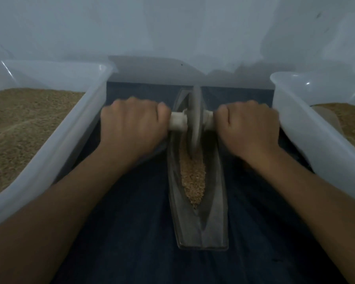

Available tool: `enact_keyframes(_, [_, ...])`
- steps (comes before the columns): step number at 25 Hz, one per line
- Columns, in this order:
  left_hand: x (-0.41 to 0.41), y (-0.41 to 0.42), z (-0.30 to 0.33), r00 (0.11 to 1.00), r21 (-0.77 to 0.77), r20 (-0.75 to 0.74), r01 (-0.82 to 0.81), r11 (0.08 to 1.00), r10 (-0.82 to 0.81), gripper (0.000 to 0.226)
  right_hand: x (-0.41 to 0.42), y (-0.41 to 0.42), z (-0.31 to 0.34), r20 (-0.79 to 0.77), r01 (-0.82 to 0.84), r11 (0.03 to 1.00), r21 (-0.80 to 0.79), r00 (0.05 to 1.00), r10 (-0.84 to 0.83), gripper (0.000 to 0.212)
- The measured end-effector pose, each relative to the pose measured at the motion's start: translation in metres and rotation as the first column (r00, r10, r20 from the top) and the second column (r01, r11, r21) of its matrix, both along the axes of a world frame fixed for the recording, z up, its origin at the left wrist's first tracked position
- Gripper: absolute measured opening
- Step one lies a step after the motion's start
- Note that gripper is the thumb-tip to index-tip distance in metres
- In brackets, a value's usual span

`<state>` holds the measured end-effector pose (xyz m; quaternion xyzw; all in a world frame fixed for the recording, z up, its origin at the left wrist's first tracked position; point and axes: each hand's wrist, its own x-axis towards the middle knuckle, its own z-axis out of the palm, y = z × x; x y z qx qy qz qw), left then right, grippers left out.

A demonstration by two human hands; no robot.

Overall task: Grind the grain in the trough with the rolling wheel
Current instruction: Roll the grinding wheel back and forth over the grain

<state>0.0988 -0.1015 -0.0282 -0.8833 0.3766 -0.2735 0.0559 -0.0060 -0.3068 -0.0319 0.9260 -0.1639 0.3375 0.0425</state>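
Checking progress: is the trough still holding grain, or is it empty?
Holding grain: tan grain lies along the groove of the trough, from under the wheel toward the near end.

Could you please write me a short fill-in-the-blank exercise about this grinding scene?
1. Each hand, the left hand and the right hand, grips one end of the wheel's ____.
2. The wheel stands in the ____ half of the trough.
3. The grain in the trough lies ____ the wheel, toward the person.
4. A plastic tub of grain sits on ____ side(s) of the trough.

Missing words: handle; far; in front of; both
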Motion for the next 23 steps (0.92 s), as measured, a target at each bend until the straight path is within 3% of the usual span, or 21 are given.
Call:
enact_keyframes(2, [0.031,-0.020,0.006,0.998,0.010,-0.026,-0.048,0.999,0.048,0.028,0.030,-0.017,0.011,-0.102,0.039,0.999,0.027,0.994,-0.036,0.056])
enact_keyframes(5, [0.052,-0.033,0.010,0.982,0.003,-0.133,-0.138,0.990,0.137,0.055,0.047,-0.029,0.019,-0.171,0.027,0.999,0.042,0.985,-0.020,0.055])
enact_keyframes(6, [0.048,-0.030,0.009,0.980,-0.010,-0.133,-0.150,0.989,0.148,0.056,0.044,-0.027,0.018,-0.156,0.028,0.998,0.050,0.988,-0.020,0.055])
enact_keyframes(9, [0.012,-0.008,-0.003,0.996,-0.094,-0.090,-0.035,0.995,0.027,0.027,0.015,-0.004,0.011,-0.067,0.035,0.999,0.028,0.997,-0.033,0.055])
enact_keyframes(12, [-0.020,0.021,-0.013,0.985,-0.296,-0.168,-0.012,0.955,-0.040,0.031,-0.028,0.021,-0.001,0.012,0.003,0.998,-0.064,1.000,-0.002,0.046])
enact_keyframes(14, [-0.037,0.031,-0.019,0.991,-0.362,-0.129,-0.017,0.932,-0.032,0.029,-0.052,0.028,-0.011,0.064,-0.070,0.995,-0.066,0.995,0.074,0.034])
enact_keyframes(16, [-0.050,0.035,-0.023,0.997,-0.349,-0.064,0.009,0.937,-0.034,0.027,-0.061,0.029,-0.014,0.100,-0.123,0.991,-0.052,0.987,0.128,0.030])
enact_keyframes(19, [-0.039,0.027,-0.016,0.992,-0.355,-0.126,-0.050,0.934,0.005,0.029,-0.048,0.024,-0.013,0.073,-0.073,0.996,-0.051,0.994,0.076,0.037])
enact_keyframes(21, [-0.019,0.010,-0.010,0.994,-0.232,-0.102,-0.057,0.971,0.034,0.032,-0.024,0.013,-0.007,0.008,-0.003,0.999,-0.045,1.000,0.003,0.048])
enact_keyframes(23, [0.004,-0.009,-0.005,0.992,-0.163,-0.088,-0.105,0.981,0.091,0.050,0.006,-0.002,0.003,-0.043,0.048,0.999,0.011,0.998,-0.047,0.055])
